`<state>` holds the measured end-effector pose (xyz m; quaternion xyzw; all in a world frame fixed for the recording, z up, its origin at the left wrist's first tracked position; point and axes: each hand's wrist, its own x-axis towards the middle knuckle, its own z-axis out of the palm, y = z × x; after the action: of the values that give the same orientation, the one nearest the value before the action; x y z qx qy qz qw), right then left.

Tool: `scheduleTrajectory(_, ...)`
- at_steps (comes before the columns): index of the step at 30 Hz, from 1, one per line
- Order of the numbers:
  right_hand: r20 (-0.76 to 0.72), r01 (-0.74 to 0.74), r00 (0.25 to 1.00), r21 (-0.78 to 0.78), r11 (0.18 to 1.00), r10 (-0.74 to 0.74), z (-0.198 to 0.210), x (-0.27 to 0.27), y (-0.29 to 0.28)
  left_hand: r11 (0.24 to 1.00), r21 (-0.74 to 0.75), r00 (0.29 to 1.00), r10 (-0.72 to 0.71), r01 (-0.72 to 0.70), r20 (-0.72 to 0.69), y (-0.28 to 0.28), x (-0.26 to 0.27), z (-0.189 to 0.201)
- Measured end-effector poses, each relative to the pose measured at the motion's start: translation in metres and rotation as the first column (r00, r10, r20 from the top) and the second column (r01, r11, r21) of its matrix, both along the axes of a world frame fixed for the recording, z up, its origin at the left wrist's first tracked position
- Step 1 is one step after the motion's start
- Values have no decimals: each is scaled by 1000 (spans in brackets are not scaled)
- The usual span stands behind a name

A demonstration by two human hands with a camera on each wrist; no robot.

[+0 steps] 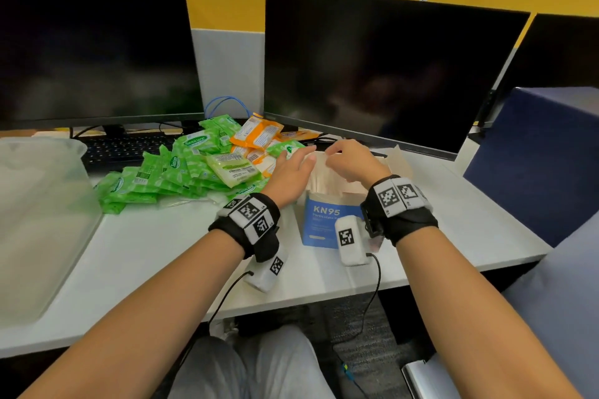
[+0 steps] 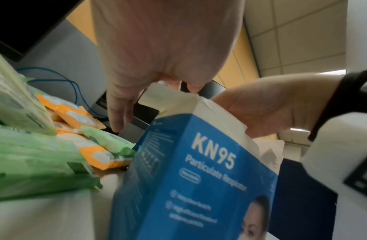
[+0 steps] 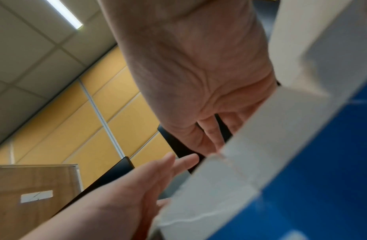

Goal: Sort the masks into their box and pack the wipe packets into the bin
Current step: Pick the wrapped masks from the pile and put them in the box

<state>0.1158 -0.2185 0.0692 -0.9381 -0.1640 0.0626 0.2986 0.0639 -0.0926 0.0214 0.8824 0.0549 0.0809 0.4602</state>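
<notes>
The blue KN95 mask box (image 1: 319, 223) stands open on the white desk (image 1: 155, 253), with a stack of white masks (image 1: 324, 178) sticking out of its top. My left hand (image 1: 301, 160) lies with straight fingers flat against the left side of that stack. My right hand (image 1: 334, 157) arches over the top of the masks, fingertips down on them. A heap of green and orange wipe packets (image 1: 194, 165) lies left of the box. In the left wrist view the box (image 2: 199, 178) fills the middle below my left hand (image 2: 121, 116). In the right wrist view my fingers (image 3: 209, 134) reach behind the box flap (image 3: 250, 154).
A clear plastic bin (image 1: 39, 220) stands at the left desk edge. Two dark monitors (image 1: 382, 68) and a keyboard (image 1: 123, 149) line the back. A blue chair (image 1: 534, 165) stands at the right. Bare desk lies between the bin and the box.
</notes>
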Motion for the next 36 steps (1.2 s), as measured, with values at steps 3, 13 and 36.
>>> scheduleTrajectory(3,142,8,990,129,992,-27,9,1,25,999,49,993,15,-21,119,20,-9,10)
scheduleTrajectory(13,-55,-525,850,-21,851,524,-13,-45,155,803,250,793,586,-541,-167,187,-53,-32)
scheduleTrajectory(36,160,-286,948,39,957,277,-43,13,243,870,366,793,467,-332,-391,233,-59,-90)
